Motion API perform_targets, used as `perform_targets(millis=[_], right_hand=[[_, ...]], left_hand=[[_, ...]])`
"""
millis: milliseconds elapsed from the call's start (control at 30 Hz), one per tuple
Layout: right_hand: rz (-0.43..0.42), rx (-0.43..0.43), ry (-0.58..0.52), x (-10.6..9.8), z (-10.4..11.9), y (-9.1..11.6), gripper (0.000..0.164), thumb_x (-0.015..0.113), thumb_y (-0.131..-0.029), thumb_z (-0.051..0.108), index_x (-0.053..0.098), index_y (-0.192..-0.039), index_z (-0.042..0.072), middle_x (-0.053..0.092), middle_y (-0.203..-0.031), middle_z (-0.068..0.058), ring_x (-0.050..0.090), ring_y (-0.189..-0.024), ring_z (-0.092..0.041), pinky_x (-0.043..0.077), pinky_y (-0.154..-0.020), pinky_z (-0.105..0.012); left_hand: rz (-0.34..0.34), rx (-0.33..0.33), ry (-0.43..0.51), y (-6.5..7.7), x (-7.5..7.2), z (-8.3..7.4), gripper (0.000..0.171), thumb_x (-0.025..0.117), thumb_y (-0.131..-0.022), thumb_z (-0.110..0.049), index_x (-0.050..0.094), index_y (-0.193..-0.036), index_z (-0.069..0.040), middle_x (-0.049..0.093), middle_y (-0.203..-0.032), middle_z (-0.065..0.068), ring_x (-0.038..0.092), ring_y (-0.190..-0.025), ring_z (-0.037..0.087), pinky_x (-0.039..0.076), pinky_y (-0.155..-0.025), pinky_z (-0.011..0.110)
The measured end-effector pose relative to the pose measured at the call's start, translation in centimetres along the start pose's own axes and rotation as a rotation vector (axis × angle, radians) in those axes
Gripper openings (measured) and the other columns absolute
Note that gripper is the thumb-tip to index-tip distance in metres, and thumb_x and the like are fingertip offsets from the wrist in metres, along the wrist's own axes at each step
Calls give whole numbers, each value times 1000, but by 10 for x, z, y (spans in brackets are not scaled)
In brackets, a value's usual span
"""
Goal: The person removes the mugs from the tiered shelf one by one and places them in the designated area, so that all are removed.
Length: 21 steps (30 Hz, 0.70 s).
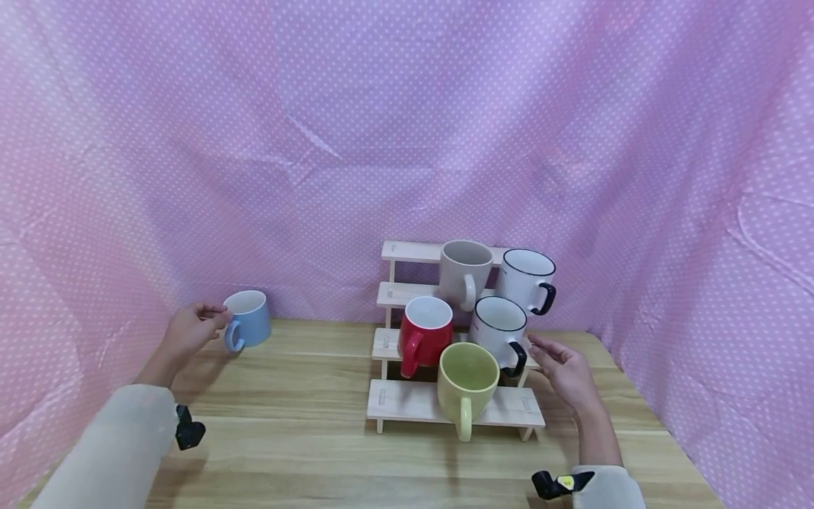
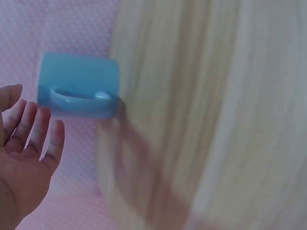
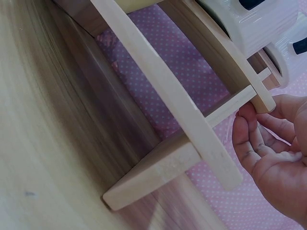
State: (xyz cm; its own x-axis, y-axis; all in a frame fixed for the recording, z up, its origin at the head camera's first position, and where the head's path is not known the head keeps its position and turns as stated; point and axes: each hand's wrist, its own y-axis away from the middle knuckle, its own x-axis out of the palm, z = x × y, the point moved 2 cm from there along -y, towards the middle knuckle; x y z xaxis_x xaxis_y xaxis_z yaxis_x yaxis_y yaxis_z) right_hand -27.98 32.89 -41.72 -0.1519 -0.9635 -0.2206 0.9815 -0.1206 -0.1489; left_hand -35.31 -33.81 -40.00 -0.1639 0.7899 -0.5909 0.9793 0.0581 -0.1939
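A light blue mug (image 1: 256, 326) stands upright on the table at the left, its handle toward me. Beside that handle is my left hand (image 1: 193, 331); the left wrist view shows its fingers (image 2: 41, 132) loosely bent, around nothing. A stepped wooden display stand (image 1: 407, 401) bears several mugs. Thumb and fingertips of my right hand (image 3: 278, 163) pinch the right end of one of its planks (image 3: 264, 100). On the stand are a yellow-green mug (image 1: 467, 375), a red mug (image 1: 426, 336), a grey mug (image 1: 464, 272) and two white mugs with black rims and handles, one lower (image 1: 497, 332), one higher (image 1: 524, 279).
The light wooden table (image 1: 286, 438) runs between the blue mug and the stand. Pink polka-dot cloth (image 1: 356, 141) hangs behind the table and along both sides. Black camera mounts (image 1: 189, 428) sit at both wrists.
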Motion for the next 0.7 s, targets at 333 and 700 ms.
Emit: perform_targets(millis=[333, 700], right_hand=[[1, 8, -3, 0, 0, 2, 52, 62, -105, 21, 49, -145, -9, 63, -132, 5, 58, -107, 10, 54, -88, -17], [12, 13, -7, 1, -2, 0, 52, 61, -105, 22, 48, -146, -8, 60, -140, -5, 58, -108, 9, 54, -90, -18]], left_hand=[[12, 112, -19, -17, -2, -46, 49, 55, -106, -33, 57, -127, 11, 61, -116, 25, 62, -94, 18, 59, -73, 21], [111, 176, -65, -23, 10, -103, 43, 54, -107, -34, 59, -129, 3, 63, -118, 20, 62, -106, 37, 58, -80, 29]])
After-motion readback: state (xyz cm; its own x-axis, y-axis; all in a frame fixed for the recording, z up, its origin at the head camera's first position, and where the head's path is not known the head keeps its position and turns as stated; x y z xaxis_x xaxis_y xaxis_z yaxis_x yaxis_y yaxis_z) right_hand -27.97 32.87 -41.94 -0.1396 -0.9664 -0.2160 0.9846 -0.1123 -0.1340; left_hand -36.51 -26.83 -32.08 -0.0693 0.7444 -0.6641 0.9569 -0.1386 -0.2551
